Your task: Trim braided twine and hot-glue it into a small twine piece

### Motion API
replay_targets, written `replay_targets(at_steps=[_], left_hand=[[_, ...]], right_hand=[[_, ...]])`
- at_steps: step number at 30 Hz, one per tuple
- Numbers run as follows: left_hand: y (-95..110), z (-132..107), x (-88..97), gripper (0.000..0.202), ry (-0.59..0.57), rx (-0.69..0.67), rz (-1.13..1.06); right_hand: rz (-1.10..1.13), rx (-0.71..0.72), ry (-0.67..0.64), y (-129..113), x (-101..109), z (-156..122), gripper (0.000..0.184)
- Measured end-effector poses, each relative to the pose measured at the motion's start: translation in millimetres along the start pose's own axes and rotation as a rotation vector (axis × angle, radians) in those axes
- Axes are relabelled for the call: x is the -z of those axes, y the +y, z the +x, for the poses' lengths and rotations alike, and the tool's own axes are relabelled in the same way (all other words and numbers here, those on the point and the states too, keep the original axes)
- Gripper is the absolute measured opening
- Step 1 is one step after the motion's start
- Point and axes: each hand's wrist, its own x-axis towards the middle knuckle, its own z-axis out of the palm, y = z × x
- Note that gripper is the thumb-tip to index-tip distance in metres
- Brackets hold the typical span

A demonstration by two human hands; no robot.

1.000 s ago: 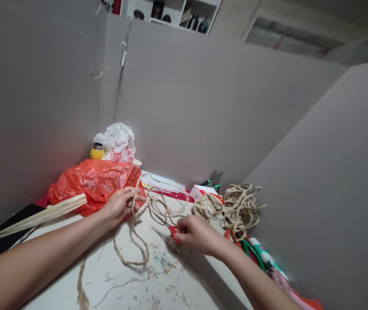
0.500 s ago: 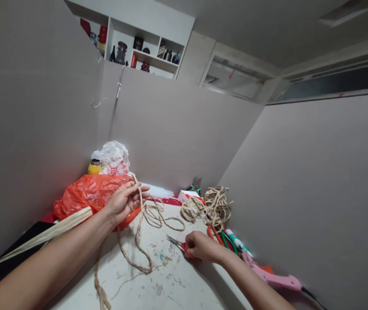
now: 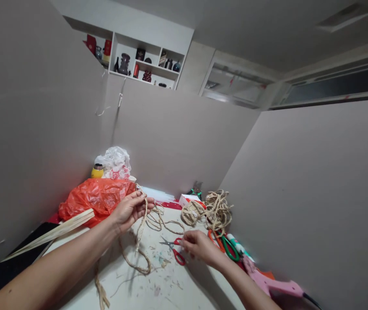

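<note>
The left hand (image 3: 131, 209) pinches a braided rope (image 3: 138, 236) trailing onto the counter (image 3: 171, 292). The right hand (image 3: 200, 247) sits at the handles of red scissors (image 3: 173, 249) lying there; its grip is unclear.

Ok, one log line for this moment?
left hand: holds braided rope | right hand: at red scissors on table, grip unclear | twine bundle behind

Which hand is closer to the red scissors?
Right. The right hand is just beside the red scissors; the left hand is farther off, holding the rope.
</note>
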Motion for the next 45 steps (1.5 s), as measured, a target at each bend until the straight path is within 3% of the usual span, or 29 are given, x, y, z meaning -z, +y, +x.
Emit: replay_targets(at_steps=[5,8,10,18,23,27,30,32,35,37,40,45], left_hand=[[-8.8,0.6,-18.4,0.009,-0.014,0.004,0.045],[-13.0,-1.2,-28.2,0.010,-0.003,0.012,0.069],[-14.1,-2.4,-29.8,0.012,0.035,0.011,0.073],[-17.1,8.2,-16.3,0.007,0.161,-0.015,0.083],[-26.9,23.5,-8.1,0.012,0.214,-0.043,0.182],[-26.4,31.6,8.7,0.020,0.275,-0.068,0.326],[-21.0,28.5,15.3,0.024,0.328,-0.182,0.424],[-18.4,20.9,9.4,0.024,0.326,-0.283,0.470],[-18.6,4.6,-13.7,0.022,0.252,-0.386,0.550],[-21.3,-5.6,-30.4,0.023,0.041,-0.432,0.810],[-27.4,-14.2,-44.4,0.024,-0.184,-0.291,1.039],[-34.7,-14.4,-41.6,0.020,-0.240,-0.176,1.050]], right_hand=[[0.410,0.152,-0.008,-50.2,-42.9,-4.1,0.054],[0.581,0.235,-0.019,-68.0,-70.3,-1.4,0.054],[0.655,0.289,-0.032,-71.7,-77.7,-1.9,0.050],[0.805,0.379,-0.168,-51.5,-55.4,-10.6,0.037],[0.935,0.375,-0.198,-25.2,-54.8,0.6,0.040],[1.019,0.393,-0.208,-12.3,-41.1,10.1,0.037],[1.059,0.403,-0.215,-7.8,-29.3,11.9,0.034],[1.072,0.402,-0.226,-6.1,-26.1,11.6,0.034],[1.074,0.396,-0.255,-4.8,-27.2,9.2,0.032],[1.078,0.396,-0.283,-5.0,-28.3,6.2,0.031],[1.100,0.413,-0.315,-7.9,-26.9,0.6,0.030],[1.181,0.467,-0.328,-16.2,-19.9,-4.5,0.029]])
